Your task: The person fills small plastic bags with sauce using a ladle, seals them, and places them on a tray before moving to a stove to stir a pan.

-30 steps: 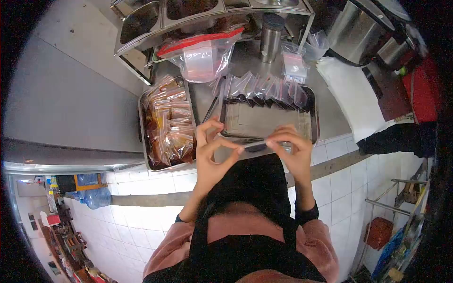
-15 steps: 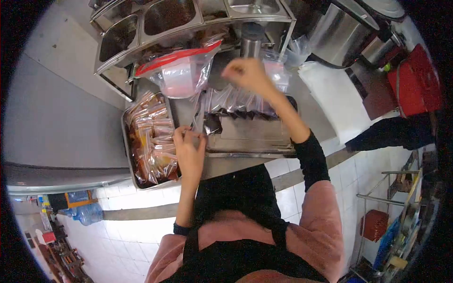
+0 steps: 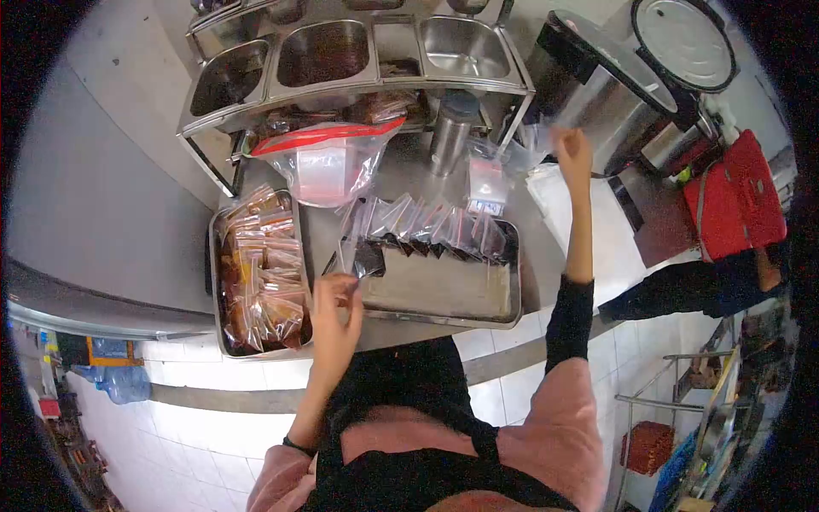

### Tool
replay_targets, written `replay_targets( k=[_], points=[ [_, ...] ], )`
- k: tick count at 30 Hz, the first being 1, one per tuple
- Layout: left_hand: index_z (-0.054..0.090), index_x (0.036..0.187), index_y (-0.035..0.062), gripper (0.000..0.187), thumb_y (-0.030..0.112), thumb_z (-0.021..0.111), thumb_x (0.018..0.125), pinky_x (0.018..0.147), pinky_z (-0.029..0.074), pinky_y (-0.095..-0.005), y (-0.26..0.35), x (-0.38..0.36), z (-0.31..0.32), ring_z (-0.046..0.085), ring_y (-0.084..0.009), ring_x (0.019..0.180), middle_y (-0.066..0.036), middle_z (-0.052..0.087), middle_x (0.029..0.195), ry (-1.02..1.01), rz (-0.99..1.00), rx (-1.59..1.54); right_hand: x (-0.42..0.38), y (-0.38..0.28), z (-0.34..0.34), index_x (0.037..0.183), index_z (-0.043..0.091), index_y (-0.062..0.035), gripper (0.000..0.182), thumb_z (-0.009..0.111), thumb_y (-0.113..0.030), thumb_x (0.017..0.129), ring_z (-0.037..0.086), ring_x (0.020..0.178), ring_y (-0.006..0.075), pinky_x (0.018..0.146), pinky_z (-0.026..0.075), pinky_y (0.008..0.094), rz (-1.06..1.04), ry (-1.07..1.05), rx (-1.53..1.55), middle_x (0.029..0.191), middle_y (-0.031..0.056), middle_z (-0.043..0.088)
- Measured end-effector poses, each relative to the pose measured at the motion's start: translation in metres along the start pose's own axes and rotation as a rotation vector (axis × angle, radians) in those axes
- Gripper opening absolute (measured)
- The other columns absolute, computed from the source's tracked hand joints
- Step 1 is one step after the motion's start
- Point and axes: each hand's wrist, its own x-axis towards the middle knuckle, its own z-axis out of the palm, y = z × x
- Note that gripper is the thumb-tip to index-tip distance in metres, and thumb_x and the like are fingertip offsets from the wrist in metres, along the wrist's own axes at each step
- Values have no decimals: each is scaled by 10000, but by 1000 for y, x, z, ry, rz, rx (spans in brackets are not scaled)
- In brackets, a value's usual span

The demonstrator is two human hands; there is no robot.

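My left hand (image 3: 334,317) is at the left front corner of a metal tray (image 3: 426,320), fingers bent around the lower edge of a small zip bag (image 3: 367,259) with dark contents. Along the back of that tray stands a row of similar zip bags (image 3: 435,226) with dark filling. Raised at the right, my right hand (image 3: 574,155) is closed beside clear plastic bags (image 3: 531,145); whether it holds anything is hidden by blur. To the left, a second metal tray (image 3: 215,299) is full of zip bags (image 3: 264,282) with reddish-brown contents.
Behind the trays lie a large red-topped zip bag (image 3: 328,166), a steel flask (image 3: 450,132) and a pack of small bags (image 3: 486,183). A rack with metal pans (image 3: 324,55) stands at the back. At right are white sheets (image 3: 589,213), large steel pots (image 3: 597,94) and a red bag (image 3: 738,196).
My right hand has swung right, from above the row of bags to beside the clear plastic. My left hand stays by the tray's left corner. The view has shifted.
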Motion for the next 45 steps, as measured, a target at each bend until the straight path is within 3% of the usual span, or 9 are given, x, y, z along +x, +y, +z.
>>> replay_targets(
  k=[2,6,9,14,15,18,21,36,45],
  points=[
    [485,1077,1,217,21,503,862,797,453,-274,4,0,8,585,-174,862,-119,545,1037,-252,-237,-370,-42,-80,-3,825,531,-55,86,550,-132,860,522,729,89,687,436,238,110,-126,262,776,-2,539],
    [518,1081,-16,221,45,529,868,789,464,-267,29,4,46,590,-123,832,-91,609,963,-246,-273,-877,-135,-203,-4,771,484,-65,68,541,-29,770,458,730,51,650,368,190,304,-555,576,739,-23,446],
    [560,989,-27,169,59,577,846,731,474,-247,12,3,45,593,-107,788,-72,633,851,-499,-240,-683,-177,-221,-6,814,447,-68,150,586,-13,804,478,754,40,669,385,178,527,-677,725,788,-15,487],
    [572,803,-10,140,109,646,805,586,465,-226,12,-13,41,580,-71,675,-47,620,711,-490,-176,-582,-188,-233,-17,874,466,-23,200,645,-46,787,534,818,99,717,460,245,661,-515,836,887,48,537],
    [563,760,-3,167,127,663,795,547,456,-224,15,-13,38,575,-63,639,-41,612,674,-488,-145,-466,-188,-238,-13,874,466,-23,200,645,-46,787,534,818,99,717,460,245,652,-536,843,887,48,537],
    [557,728,7,205,158,688,770,537,457,-242,34,-16,24,582,-84,605,-51,598,647,-446,-77,-410,-203,-245,0,1018,514,-1,343,695,-94,743,609,768,218,693,491,300,-18,-298,-222,924,114,590],
    [556,735,11,209,166,695,747,541,461,-266,30,-23,23,592,-137,586,-66,590,640,-422,54,-268,-225,-272,8,969,552,-11,269,683,-93,749,622,752,218,662,489,306,178,-718,296,866,107,608],
    [526,930,33,137,104,561,819,650,466,-405,10,-50,20,567,-341,768,-152,552,877,-540,229,-197,-256,-267,14,906,562,-7,141,595,-79,789,566,650,285,608,457,328,361,-916,158,810,142,586],
    [453,997,-1,217,103,527,821,702,448,-447,18,-67,40,515,-418,815,-224,485,923,-433,321,-27,-286,-273,15,909,563,-22,132,575,-97,801,554,769,339,680,459,378,215,-481,209,813,155,555]
  ],
)
